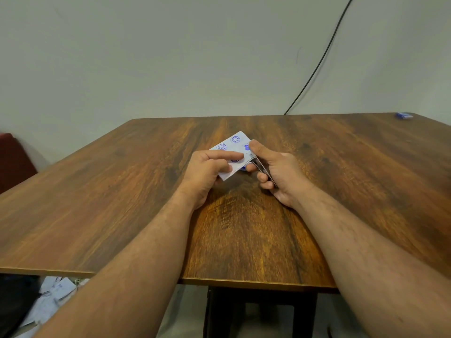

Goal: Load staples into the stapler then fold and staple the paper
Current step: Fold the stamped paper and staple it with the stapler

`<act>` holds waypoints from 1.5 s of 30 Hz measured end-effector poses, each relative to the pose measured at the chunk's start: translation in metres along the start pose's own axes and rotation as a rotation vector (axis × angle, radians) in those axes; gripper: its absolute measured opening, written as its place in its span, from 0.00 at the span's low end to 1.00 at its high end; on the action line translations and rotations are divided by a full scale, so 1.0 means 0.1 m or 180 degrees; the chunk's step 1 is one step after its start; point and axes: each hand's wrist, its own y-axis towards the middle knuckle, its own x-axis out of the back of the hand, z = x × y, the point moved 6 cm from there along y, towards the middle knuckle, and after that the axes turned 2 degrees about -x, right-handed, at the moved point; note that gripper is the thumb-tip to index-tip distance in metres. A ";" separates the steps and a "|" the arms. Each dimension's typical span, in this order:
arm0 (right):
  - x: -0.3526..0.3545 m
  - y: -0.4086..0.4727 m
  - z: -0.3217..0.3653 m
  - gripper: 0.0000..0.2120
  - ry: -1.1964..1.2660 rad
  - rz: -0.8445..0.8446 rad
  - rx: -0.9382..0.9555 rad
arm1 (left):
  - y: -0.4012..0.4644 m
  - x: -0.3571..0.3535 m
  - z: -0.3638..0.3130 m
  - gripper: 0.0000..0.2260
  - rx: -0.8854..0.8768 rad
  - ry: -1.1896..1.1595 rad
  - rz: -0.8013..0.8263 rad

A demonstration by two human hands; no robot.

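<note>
A folded white paper [233, 143] with blue smiley stamps is held just above the middle of the wooden table [122, 191]. My left hand [207, 174] pinches its near left side, index finger lying across the top. My right hand [275, 174] grips a slim metal stapler [262, 167], thumb pressing on its top, with the stapler's jaws around the paper's right edge. Most of the stapler is hidden inside my fingers.
A small blue staple box [404, 115] lies at the table's far right corner. A black cable [317, 67] runs down the wall behind the table. Loose papers [52, 298] lie on the floor at the lower left, and a dark red seat [12, 157] stands at the left.
</note>
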 end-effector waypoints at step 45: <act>0.01 0.00 0.01 0.15 -0.0034 -0.0030 0.0058 | 0.01 0.08 -0.01 0.10 -0.0188 0.0043 -0.0272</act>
